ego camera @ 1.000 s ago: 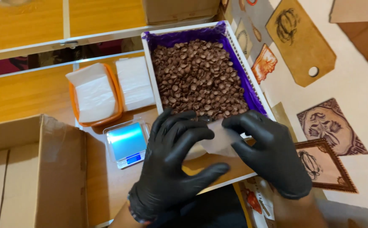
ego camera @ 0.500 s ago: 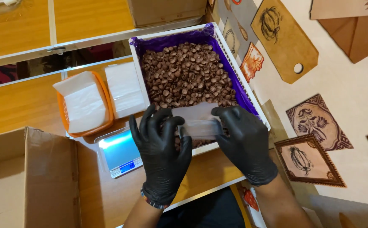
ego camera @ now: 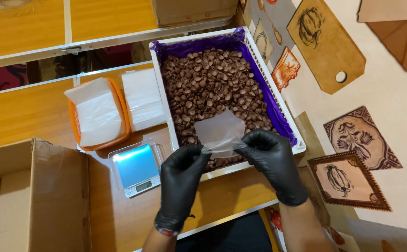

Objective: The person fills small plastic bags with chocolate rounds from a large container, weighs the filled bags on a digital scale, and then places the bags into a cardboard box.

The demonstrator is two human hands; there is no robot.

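Wooden table [ego camera: 26, 112] — white crate [ego camera: 285, 123], purple-lined, full of brown pieces [ego camera: 212, 88]; both gloved hands, left [ego camera: 182, 179] and right [ego camera: 271, 161], pinching a clear bag [ego camera: 219, 130] — orange basket [ego camera: 75, 121] stuffed with bags.

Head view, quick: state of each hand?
Left hand: closed, pinching the small clear plastic bag.
Right hand: closed, pinching the same bag.

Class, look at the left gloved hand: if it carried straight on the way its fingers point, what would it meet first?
The left hand already pinches the small clear bag. Going on up the picture, it would probably meet the brown pieces in the white crate, though depth is unclear.
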